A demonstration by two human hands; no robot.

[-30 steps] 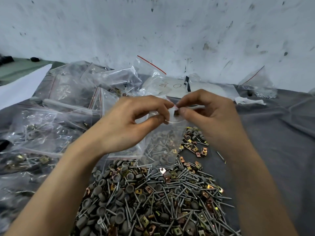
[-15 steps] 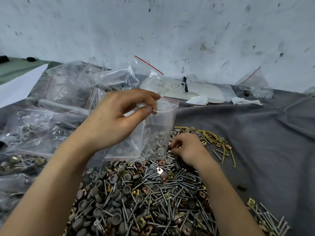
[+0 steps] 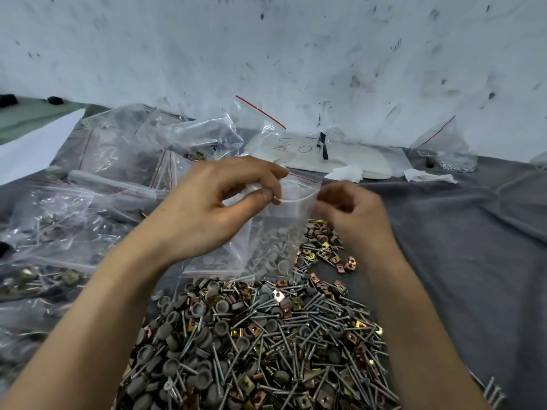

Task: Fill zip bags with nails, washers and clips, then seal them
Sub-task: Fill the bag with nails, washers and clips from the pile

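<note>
A small clear zip bag [image 3: 268, 232] with a red-lined top hangs above a big pile of nails, grey washers and brass clips [image 3: 260, 344]. My left hand [image 3: 207, 211] pinches the bag's mouth at its left side between thumb and fingers, and the mouth gapes. Grey washers and a few nails lie in the bag's bottom. My right hand [image 3: 352, 214] is blurred at the mouth's right corner, fingers curled; whether it holds anything is not visible.
Filled zip bags [image 3: 53, 232] crowd the left side, with clear zip bags [image 3: 133, 149] heaped behind them. A white sheet [image 3: 340, 155] and another bag [image 3: 444, 149] lie by the stained wall. Grey cloth [image 3: 473, 247] covers the surface to the right.
My right hand left the bag's mouth, dipped to the pile beside the bag, and has come back up to the mouth's right corner. My left hand kept holding the bag.
</note>
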